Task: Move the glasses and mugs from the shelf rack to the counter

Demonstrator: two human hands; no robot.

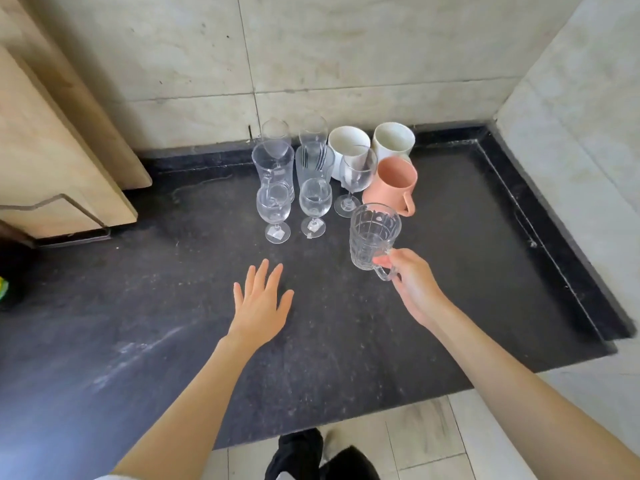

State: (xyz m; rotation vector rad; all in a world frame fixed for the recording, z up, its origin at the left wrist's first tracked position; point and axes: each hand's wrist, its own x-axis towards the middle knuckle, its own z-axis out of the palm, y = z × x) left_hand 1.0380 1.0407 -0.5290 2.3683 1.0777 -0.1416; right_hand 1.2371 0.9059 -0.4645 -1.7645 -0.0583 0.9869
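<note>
My right hand (412, 289) grips the handle of a clear patterned glass mug (372, 237), held upright just in front of a pink mug (393, 185). My left hand (261, 303) hovers flat over the dark counter (173, 323), fingers spread and holding nothing. Behind stand several clear glasses: two short stemmed ones (273, 209) (314, 206), a wine glass (356, 174), a tall tumbler (272, 164), a striped tumbler (314, 162) and two flutes at the back (275, 131) (312, 129). Two white mugs (346, 143) (393, 140) sit by the wall.
A wooden cabinet door (52, 161) with a metal handle juts in from the left. Tiled walls close the back and right sides. The counter has a raised black rim (540, 216) on the right. Floor tiles and dark shoes (311, 455) show below the front edge.
</note>
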